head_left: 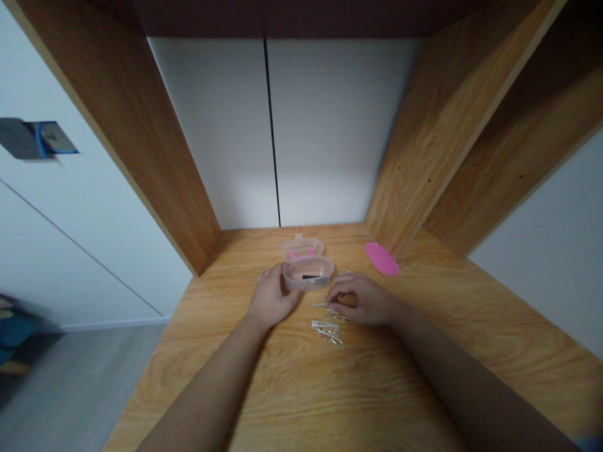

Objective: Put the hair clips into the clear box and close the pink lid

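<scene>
A small clear plastic box point(308, 274) stands open on the wooden desk point(292, 389), its lid point(301, 247) folded back behind it, and a small dark item lies inside. My left hand point(272, 300) grips the box's left side. My right hand point(360, 298) rests just right of the box, fingers curled in a pinch on a thin metal hair clip point(321, 304). Several more metal clips point(328, 333) lie on the desk just in front of my hands.
A pink oval object point(381, 258) lies at the back right by the wooden side panel point(424, 150). Another wooden panel point(136, 125) stands at the left, with a white wall behind. The desk's left edge drops to a grey floor.
</scene>
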`<act>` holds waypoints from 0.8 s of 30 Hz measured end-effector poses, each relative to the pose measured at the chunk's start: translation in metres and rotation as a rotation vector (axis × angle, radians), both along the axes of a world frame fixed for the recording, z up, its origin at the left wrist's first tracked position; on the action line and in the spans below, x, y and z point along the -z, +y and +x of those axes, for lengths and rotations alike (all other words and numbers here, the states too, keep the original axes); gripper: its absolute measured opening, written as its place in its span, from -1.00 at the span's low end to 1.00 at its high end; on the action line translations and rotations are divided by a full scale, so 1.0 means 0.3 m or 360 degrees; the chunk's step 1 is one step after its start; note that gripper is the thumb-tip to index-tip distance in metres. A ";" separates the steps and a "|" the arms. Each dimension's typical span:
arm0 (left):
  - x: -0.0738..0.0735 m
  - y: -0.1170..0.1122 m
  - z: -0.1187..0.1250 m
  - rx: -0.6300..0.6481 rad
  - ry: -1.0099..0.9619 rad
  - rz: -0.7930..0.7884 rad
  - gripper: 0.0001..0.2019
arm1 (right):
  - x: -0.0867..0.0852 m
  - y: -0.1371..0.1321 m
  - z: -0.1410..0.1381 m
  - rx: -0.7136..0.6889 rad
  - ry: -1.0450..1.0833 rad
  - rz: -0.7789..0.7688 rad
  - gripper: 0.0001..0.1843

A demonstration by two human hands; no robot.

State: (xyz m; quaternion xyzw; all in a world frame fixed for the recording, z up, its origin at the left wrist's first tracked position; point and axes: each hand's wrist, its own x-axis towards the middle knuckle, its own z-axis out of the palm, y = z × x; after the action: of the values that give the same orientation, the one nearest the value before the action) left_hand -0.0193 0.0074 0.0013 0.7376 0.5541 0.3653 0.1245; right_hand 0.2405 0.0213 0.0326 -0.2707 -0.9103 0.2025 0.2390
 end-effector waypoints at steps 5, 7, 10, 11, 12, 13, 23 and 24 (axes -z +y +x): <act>0.001 -0.001 0.002 0.0010 0.0001 -0.0017 -0.52 | 0.010 0.010 0.013 0.0039 0.0074 -0.0046 -0.84; 0.004 0.001 0.002 0.0005 0.0005 -0.0014 -0.52 | 0.015 0.009 0.011 0.0041 0.0064 -0.0061 -0.84; 0.008 0.004 0.002 -0.0002 0.0009 0.0001 -0.50 | 0.012 -0.006 -0.004 -0.0009 0.0078 -0.0093 -0.87; 0.009 0.004 0.002 0.0000 0.0006 0.0007 -0.50 | 0.010 -0.013 -0.011 -0.0049 0.0097 -0.0124 -0.88; 0.009 0.004 0.002 0.0004 0.0002 0.0010 -0.50 | 0.007 -0.020 -0.018 -0.0093 0.0114 -0.0158 -0.88; 0.009 0.004 0.002 0.0009 -0.0002 0.0012 -0.50 | 0.004 -0.027 -0.025 -0.0133 0.0128 -0.0187 -0.87; 0.004 0.003 0.000 -0.0003 0.0018 0.0002 -0.51 | -0.003 -0.044 -0.046 -0.0198 -0.0105 -0.0084 -0.84; 0.004 0.003 0.001 -0.0005 0.0016 0.0000 -0.51 | -0.006 -0.046 -0.047 -0.0198 -0.0123 -0.0072 -0.83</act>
State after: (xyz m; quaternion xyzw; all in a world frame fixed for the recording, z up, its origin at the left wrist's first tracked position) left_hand -0.0191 0.0083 0.0003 0.7386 0.5558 0.3617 0.1212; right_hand 0.2264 0.0076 0.0345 -0.2264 -0.9291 0.2268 0.1845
